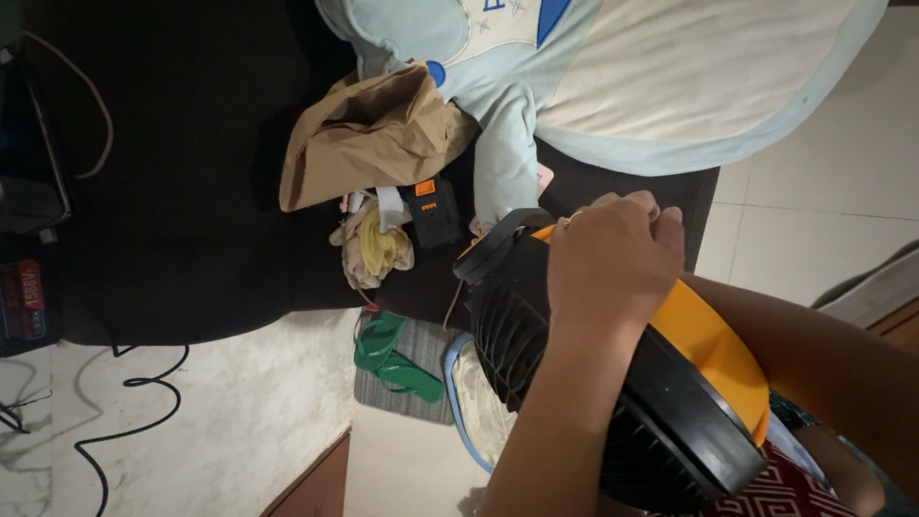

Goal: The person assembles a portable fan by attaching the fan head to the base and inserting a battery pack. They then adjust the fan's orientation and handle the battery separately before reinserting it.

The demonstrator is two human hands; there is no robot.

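Note:
A round black fan (574, 354) with a yellow-orange body and a black carry handle (488, 244) lies tilted across my lap. My left hand (613, 254) is closed over its upper edge near the handle, fingers curled down on the casing. My right forearm (814, 354) reaches in from the right along the yellow side. Its hand is hidden behind my left hand and the fan.
A brown paper bag (369, 139), a crumpled beige and yellow cloth (375, 251) and a black and orange battery pack (431, 213) lie on a dark surface (191, 191). A pale blue cushion (670, 86) lies beyond. Green straps (388, 356) rest on a grey mat. A black cable (134, 402) crosses the white floor.

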